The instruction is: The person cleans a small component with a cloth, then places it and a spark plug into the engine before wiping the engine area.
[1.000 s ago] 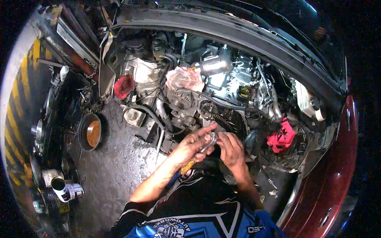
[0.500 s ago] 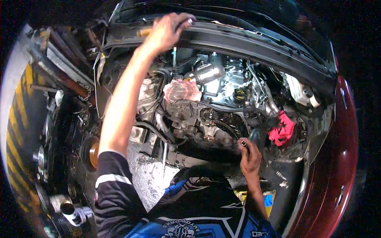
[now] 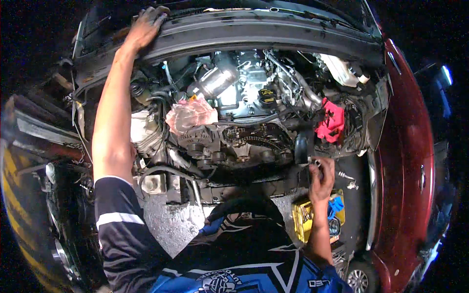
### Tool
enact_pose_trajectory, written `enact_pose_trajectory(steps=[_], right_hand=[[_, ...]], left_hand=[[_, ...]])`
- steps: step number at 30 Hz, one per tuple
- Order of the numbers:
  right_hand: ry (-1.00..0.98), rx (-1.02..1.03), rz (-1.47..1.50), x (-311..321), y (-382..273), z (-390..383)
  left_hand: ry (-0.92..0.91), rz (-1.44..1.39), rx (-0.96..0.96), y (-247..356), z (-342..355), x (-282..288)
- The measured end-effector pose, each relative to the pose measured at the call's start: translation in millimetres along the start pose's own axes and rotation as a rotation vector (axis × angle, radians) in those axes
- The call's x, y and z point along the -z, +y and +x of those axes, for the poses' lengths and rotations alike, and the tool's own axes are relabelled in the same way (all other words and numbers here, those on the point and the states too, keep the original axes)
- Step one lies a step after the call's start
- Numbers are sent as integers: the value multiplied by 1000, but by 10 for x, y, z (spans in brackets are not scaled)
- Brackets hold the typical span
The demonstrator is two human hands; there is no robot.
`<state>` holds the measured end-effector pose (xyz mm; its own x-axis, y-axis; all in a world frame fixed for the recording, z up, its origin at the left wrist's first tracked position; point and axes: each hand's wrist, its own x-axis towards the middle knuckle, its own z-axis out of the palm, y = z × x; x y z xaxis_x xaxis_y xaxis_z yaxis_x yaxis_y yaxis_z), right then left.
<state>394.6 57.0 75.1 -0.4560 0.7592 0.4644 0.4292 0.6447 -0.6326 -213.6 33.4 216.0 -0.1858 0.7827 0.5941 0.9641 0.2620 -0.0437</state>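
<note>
My left hand (image 3: pixel 146 27) lies open-fingered on the car's dark upper panel (image 3: pixel 273 31) near its left corner, while my right hand (image 3: pixel 321 176) closes around a small metal part (image 3: pixel 315 164) beside the engine (image 3: pixel 244 112).

The cowl panel (image 3: pixel 254 30) looks like matt, dusty grey plastic; the heat shield (image 3: pixel 215 80) beside the engine is dull, brushed metal. A pink cloth (image 3: pixel 190 115) lies crumpled and soft — the red body panel (image 3: pixel 408 161) shines glossy. The yellow tray (image 3: pixel 304 219) seems smooth plastic.
</note>
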Motion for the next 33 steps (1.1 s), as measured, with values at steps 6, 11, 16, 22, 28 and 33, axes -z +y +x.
enact_pose_trajectory(steps=[6, 11, 16, 22, 28, 33], right_hand=[[60, -171, 218, -379, 45, 911], [-238, -157, 553, -1227, 244, 2021], [-477, -14, 374, -2023, 505, 2970], [-738, 268, 354, -3360, 694, 3848], [-733, 534, 56, -3783, 611, 4064], [-726, 601, -26, -3861, 617, 4075]], left_hand=[[-36, 104, 30, -193, 18, -126], [-100, 1022, -121, -875, -410, 148], [-294, 612, 190, -68, -211, 124], [-217, 665, 153, -163, -242, 198], [-214, 590, 193, -3, -229, 234], [-177, 574, 197, -10, -211, 209]])
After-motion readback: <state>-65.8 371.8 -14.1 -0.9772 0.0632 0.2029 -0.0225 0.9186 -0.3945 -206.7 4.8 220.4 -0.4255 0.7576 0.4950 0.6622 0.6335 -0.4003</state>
